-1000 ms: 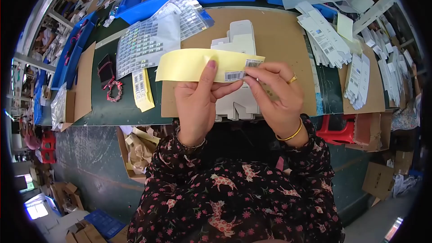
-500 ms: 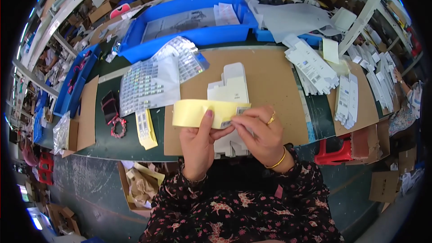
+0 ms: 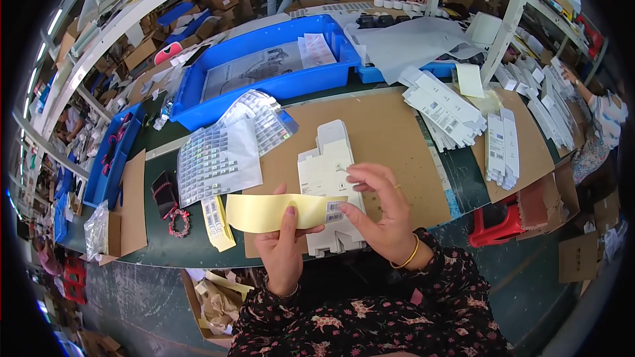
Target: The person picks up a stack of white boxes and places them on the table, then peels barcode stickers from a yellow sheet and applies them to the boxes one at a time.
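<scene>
A: Where is the yellow label strip (image 3: 254,213) held?

B: Between thumb and fingers of the left hand (image 3: 283,248); its barcoded end is pointed toward the right hand (image 3: 380,215).

A: Right hand state?

B: Thumb and fingers spread; contact with the strip cannot be told. Below both hands, flat white cartons (image 3: 321,175) are stacked; beyond the left, silvery sticker sheets (image 3: 213,170) are laid on the bench (image 3: 190,243).
</scene>
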`<state>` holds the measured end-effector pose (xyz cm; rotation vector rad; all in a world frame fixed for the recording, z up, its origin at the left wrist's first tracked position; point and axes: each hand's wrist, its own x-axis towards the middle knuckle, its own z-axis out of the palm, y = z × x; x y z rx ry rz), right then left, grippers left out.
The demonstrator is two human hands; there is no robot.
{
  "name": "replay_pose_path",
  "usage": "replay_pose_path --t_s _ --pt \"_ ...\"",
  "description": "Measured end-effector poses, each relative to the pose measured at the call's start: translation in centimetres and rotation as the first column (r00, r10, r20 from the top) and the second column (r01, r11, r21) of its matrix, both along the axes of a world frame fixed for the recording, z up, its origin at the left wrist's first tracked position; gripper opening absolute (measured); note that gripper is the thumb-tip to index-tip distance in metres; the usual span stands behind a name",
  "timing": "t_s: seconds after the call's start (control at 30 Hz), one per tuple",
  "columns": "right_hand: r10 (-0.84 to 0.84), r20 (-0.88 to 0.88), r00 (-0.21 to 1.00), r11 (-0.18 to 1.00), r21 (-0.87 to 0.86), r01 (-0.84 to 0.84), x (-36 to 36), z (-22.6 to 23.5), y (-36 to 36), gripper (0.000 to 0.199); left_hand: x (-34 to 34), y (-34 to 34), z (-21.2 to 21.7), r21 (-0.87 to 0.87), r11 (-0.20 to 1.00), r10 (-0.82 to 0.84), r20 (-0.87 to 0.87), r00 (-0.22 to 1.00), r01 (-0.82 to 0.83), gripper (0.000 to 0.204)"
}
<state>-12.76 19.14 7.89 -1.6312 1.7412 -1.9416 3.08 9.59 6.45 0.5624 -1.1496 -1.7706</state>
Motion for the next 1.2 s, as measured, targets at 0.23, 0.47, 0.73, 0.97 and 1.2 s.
replay_pose_path --t_s 0.23,0.47,0.73,0.97,1.2 --pt "0.237 0.456 0.858 0.951 0.072 -0.300 0.6 -1.6 0.5 0.069 0.5 -0.1 -0.5 -0.095 0.995 -0.011 0.016 1.000 0.013 0.051" --pt "0.342 0.524 0.780 0.891 0.084 -0.446 0.7 -2.2 1.1 0.067 1.7 -1.6 -0.5 0.003 1.000 -0.013 -0.334 0.943 0.015 0.064" --pt "0.348 0.542 0.765 0.855 0.152 -0.496 1.1 -2.0 1.2 0.067 1.8 -1.1 -0.5 0.165 0.980 -0.052 -0.330 0.943 0.112 0.065" --pt "0.355 0.562 0.747 0.822 0.194 -0.536 0.9 -1.6 1.4 0.071 2.2 -1.9 -2.3 0.123 0.968 -0.161 -0.369 0.915 0.220 0.065" --pt "0.336 0.553 0.762 0.830 0.209 -0.517 1.0 -2.3 1.3 0.071 1.5 -1.1 -1.4 0.211 0.953 -0.124 -0.386 0.914 0.218 0.038"
